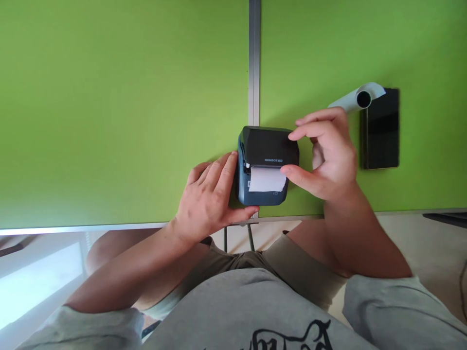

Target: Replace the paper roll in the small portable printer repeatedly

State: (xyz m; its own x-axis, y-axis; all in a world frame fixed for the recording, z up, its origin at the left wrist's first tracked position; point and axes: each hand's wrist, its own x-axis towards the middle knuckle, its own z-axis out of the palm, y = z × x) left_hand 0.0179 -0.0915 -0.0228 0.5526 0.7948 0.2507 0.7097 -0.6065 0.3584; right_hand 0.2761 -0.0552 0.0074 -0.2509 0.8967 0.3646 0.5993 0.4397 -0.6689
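Observation:
A small label printer with a black lid and a dark blue body stands at the table's front edge, over the metal seam. A strip of white paper sticks out of the slot below its lid. My left hand braces the printer, its fingers along the left side and its thumb across the front. At the right side is my right hand, thumb and fingers spread apart. Its index fingertip meets the lid's right edge, and its thumb tip reaches the upper right corner of the paper; whether it presses there I cannot tell.
Right of my right hand, a white paper roll with a dark hollow core leans over a flat black device. A metal strip divides the green tabletop. The table's front edge runs just below the printer.

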